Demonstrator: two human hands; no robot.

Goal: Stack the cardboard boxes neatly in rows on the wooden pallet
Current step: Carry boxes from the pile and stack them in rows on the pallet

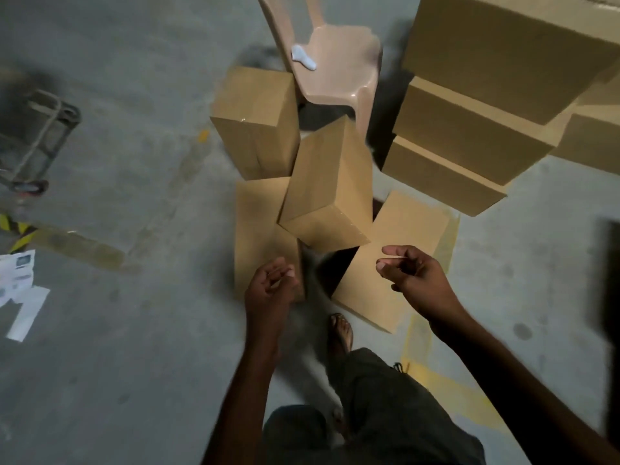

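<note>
We hold two empty hands over loose boxes on the floor.
The tilted box (328, 186) sits just beyond both hands, propped on the flat boxes (260, 223), so we judge it goes first. Our left hand (271, 286) and right hand (409, 273) hang loosely curled, gripping nothing. Stacked boxes (469, 129) rise beyond the right hand; no pallet shows.
</note>
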